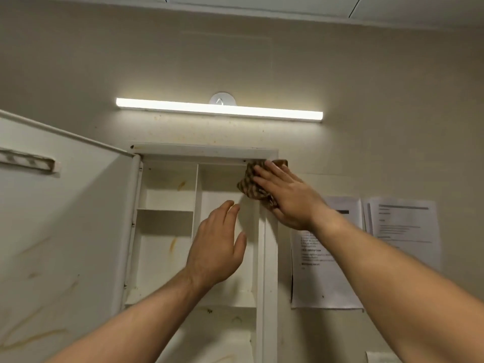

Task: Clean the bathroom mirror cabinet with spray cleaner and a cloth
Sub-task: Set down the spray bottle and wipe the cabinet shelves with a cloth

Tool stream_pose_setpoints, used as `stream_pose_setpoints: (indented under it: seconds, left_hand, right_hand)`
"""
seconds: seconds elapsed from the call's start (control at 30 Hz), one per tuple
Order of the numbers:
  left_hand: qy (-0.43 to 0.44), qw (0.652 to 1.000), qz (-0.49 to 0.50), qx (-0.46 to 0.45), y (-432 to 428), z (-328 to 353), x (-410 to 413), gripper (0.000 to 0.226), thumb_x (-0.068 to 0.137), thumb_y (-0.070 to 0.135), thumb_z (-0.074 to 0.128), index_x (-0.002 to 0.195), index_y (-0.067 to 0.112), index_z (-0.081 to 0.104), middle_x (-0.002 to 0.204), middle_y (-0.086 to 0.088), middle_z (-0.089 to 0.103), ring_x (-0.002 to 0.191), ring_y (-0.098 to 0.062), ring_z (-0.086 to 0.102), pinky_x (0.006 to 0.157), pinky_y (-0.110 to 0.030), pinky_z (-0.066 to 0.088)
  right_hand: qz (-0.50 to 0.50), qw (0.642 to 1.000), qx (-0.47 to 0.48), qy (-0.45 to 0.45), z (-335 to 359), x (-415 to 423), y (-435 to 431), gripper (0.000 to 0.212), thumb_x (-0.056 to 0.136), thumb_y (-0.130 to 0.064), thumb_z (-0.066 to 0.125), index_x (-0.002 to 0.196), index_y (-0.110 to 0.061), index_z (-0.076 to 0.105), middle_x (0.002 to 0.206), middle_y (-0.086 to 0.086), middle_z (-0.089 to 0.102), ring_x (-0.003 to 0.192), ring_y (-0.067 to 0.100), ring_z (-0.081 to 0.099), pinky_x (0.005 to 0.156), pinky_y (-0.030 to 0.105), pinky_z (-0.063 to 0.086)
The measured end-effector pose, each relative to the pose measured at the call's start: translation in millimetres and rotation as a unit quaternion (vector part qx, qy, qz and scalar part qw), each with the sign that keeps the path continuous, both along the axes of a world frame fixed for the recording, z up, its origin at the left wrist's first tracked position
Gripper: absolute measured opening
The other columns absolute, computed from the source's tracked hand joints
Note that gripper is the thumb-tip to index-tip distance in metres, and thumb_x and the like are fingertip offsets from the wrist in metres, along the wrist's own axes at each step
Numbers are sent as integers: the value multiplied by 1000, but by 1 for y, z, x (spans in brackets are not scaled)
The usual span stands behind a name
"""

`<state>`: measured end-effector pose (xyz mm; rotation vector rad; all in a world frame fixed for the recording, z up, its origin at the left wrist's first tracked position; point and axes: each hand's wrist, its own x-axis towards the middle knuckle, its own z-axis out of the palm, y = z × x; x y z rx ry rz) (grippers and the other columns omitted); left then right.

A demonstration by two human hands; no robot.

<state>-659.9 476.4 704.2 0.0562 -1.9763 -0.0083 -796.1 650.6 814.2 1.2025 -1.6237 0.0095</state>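
Two grips are up at the open cabinet (167, 189). My right grip (285, 197) lies flat, fingers straight, pressing the brown checked cloth (248, 184) against the cabinet's top right corner, at its front edge. My left grip (217, 247) hangs before the right compartment, fingers relaxed, holding nothing. The door (65, 231) stands swung out at the left, streaked with yellow stains.

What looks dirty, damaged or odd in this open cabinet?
Yellow-brown streaks stain the inside of the open cabinet door and the cabinet's back panel. Dark specks dot the wall below the light bar. Nothing looks broken.
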Motion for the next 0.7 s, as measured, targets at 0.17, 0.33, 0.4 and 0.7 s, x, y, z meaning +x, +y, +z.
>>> stream_pose_setpoints:
  seconds: [0.17,0.33,0.4,0.7]
  left_hand:
    - [-43,999,-15,-6,-2,-36,-15,65,103,50,33,160,19,29,167,0,28,154,-14,23,126,-38,24]
    - [-92,996,-4,14,4,-78,-26,73,103,60,17,162,19,25,171,0,19,157,-16,16,129,-35,13]
    - [-120,992,6,-33,8,-88,-28,74,103,60,16,163,17,21,172,-2,14,158,-16,12,128,-31,3]
    - [-120,990,10,-75,13,-103,-20,74,106,53,29,162,7,19,172,-10,10,159,-23,8,130,-38,2]
  right_hand:
    - [108,994,-18,-12,-104,-18,-2,64,101,-35,49,159,-12,35,172,7,18,160,29,6,128,54,16]
    - [87,990,113,16,-263,-22,14,72,95,-34,57,161,-16,33,171,6,20,159,27,11,125,51,17]
    - [84,981,168,41,-253,-22,22,66,94,-33,58,156,-15,44,165,7,36,157,26,21,126,50,20]
    - [92,992,87,-3,-238,-20,17,63,102,-32,41,161,-12,31,170,11,19,159,30,9,129,51,12]
